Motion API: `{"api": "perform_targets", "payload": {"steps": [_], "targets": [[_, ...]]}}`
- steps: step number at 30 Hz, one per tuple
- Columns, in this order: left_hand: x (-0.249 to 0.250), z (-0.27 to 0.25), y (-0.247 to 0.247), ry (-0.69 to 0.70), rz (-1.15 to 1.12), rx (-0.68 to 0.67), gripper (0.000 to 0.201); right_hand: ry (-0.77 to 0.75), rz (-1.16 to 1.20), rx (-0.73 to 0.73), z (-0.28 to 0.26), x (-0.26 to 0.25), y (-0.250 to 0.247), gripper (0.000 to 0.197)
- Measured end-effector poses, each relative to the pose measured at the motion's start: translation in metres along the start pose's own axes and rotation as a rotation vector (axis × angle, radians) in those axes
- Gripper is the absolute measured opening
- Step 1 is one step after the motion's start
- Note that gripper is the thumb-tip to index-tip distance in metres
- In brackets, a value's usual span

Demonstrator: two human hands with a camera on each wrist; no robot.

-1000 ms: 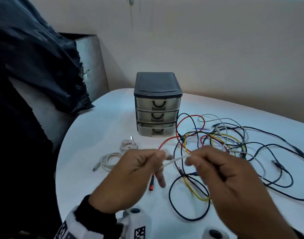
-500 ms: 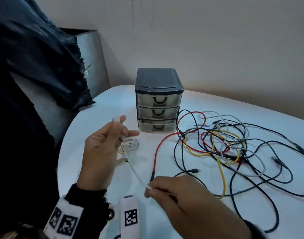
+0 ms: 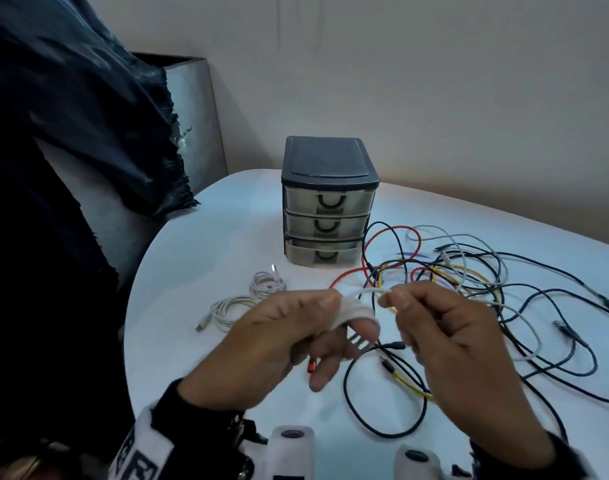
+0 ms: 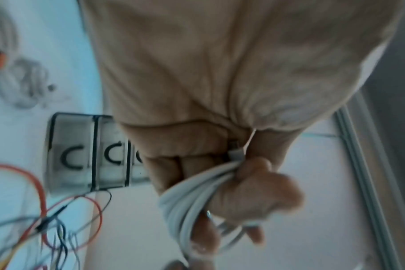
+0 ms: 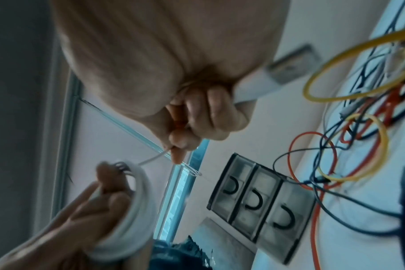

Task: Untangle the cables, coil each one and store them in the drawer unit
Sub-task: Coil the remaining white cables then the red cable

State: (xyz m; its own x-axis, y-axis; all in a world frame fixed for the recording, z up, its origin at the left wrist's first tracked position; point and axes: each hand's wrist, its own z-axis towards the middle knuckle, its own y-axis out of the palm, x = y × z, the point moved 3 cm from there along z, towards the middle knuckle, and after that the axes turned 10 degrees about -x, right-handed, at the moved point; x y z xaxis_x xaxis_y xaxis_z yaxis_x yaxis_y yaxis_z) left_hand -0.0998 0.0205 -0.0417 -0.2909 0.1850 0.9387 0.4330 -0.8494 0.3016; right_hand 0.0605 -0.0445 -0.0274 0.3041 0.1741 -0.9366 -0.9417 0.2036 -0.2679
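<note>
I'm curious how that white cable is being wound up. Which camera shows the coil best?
The right wrist view: the white coil appears as a full ring around the left hand fingers. The left wrist view shows its strands bunched and blurred; the head view shows only a few wraps.

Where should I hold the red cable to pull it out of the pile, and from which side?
Probably at its free plug end, which lies on the table near the left hand, apart from the pile. Come from above and pinch just behind the plug: from there the red cable runs clear before entering the tangle right of the drawer unit.
</note>
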Motion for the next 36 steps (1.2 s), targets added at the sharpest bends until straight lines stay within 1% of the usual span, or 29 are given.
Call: {"api": "perform_targets", "payload": {"steps": [1, 3, 6, 8, 9, 11, 13, 14, 16, 17, 18, 19, 20, 22, 23, 25, 26, 27, 30, 31, 32, 33, 34, 35, 36], "targets": [[0.002, 0.000, -0.002, 0.054, -0.098, 0.011, 0.038, 0.013, 0.038, -0.019, 0.001, 0.003, 0.005, 0.020], [0.002, 0.001, -0.005, 0.116, -0.276, 0.069, 0.041, 0.032, 0.137, -0.051, 0.002, 0.007, 0.017, 0.019], [-0.002, 0.008, -0.007, 0.211, -0.477, 0.210, 0.036, 0.060, 0.350, -0.070, 0.002, 0.012, 0.035, 0.020], [-0.005, 0.014, -0.007, 0.248, -0.537, 0.346, 0.037, 0.100, 0.437, -0.031, 0.002, 0.016, 0.040, 0.014], [-0.006, 0.016, -0.007, 0.253, -0.521, 0.407, 0.036, 0.124, 0.439, 0.000, 0.002, 0.018, 0.040, 0.013], [-0.010, 0.019, -0.006, 0.251, -0.442, 0.469, 0.031, 0.157, 0.432, 0.048, 0.004, 0.023, 0.039, 0.013], [-0.016, 0.021, -0.008, 0.225, -0.301, 0.482, 0.030, 0.180, 0.469, 0.070, 0.006, 0.023, 0.037, 0.013], [-0.018, 0.020, -0.009, 0.192, -0.164, 0.503, 0.031, 0.189, 0.489, 0.076, 0.007, 0.023, 0.035, 0.013], [-0.024, 0.017, -0.015, 0.076, 0.209, 0.569, 0.036, 0.194, 0.514, 0.088, 0.007, 0.023, 0.032, 0.012], [-0.026, 0.015, -0.017, 0.016, 0.370, 0.571, 0.039, 0.189, 0.523, 0.093, 0.007, 0.023, 0.031, 0.011], [-0.028, 0.014, -0.018, -0.032, 0.486, 0.539, 0.042, 0.187, 0.534, 0.098, 0.007, 0.022, 0.030, 0.010], [-0.030, 0.013, -0.017, -0.066, 0.556, 0.472, 0.044, 0.189, 0.544, 0.103, 0.006, 0.022, 0.029, 0.010], [-0.033, 0.013, -0.015, -0.091, 0.573, 0.395, 0.045, 0.197, 0.553, 0.105, 0.006, 0.022, 0.028, 0.010], [-0.033, 0.012, -0.010, -0.087, 0.485, 0.293, 0.042, 0.218, 0.560, 0.093, 0.006, 0.024, 0.026, 0.010], [-0.030, 0.011, -0.008, -0.052, 0.416, 0.286, 0.040, 0.231, 0.554, 0.072, 0.007, 0.025, 0.024, 0.010], [-0.023, 0.010, -0.007, 0.030, 0.267, 0.329, 0.039, 0.267, 0.490, -0.013, 0.008, 0.027, 0.021, 0.009], [-0.018, 0.008, -0.008, 0.062, 0.192, 0.358, 0.038, 0.288, 0.408, -0.071, 0.008, 0.029, 0.019, 0.009], [-0.014, 0.006, -0.011, 0.083, 0.129, 0.385, 0.036, 0.301, 0.283, -0.130, 0.008, 0.031, 0.017, 0.009], [-0.013, 0.002, -0.018, 0.076, 0.008, 0.446, 0.032, 0.262, -0.243, -0.252, 0.004, 0.037, 0.012, 0.013], [-0.015, 0.002, -0.019, 0.066, -0.022, 0.464, 0.033, 0.247, -0.371, -0.272, 0.003, 0.038, 0.012, 0.013], [-0.017, 0.002, -0.019, 0.058, -0.055, 0.480, 0.034, 0.243, -0.434, -0.288, 0.003, 0.037, 0.011, 0.014], [-0.019, 0.003, -0.019, 0.056, -0.091, 0.489, 0.034, 0.241, -0.442, -0.294, 0.003, 0.036, 0.012, 0.015], [-0.021, 0.004, -0.018, 0.060, -0.131, 0.493, 0.035, 0.241, -0.386, -0.270, 0.003, 0.036, 0.012, 0.016], [-0.022, 0.004, -0.017, 0.068, -0.174, 0.487, 0.035, 0.248, -0.257, -0.200, 0.005, 0.036, 0.012, 0.017], [-0.022, 0.005, -0.017, 0.073, -0.216, 0.473, 0.035, 0.261, -0.079, -0.100, 0.006, 0.035, 0.010, 0.017]]}}
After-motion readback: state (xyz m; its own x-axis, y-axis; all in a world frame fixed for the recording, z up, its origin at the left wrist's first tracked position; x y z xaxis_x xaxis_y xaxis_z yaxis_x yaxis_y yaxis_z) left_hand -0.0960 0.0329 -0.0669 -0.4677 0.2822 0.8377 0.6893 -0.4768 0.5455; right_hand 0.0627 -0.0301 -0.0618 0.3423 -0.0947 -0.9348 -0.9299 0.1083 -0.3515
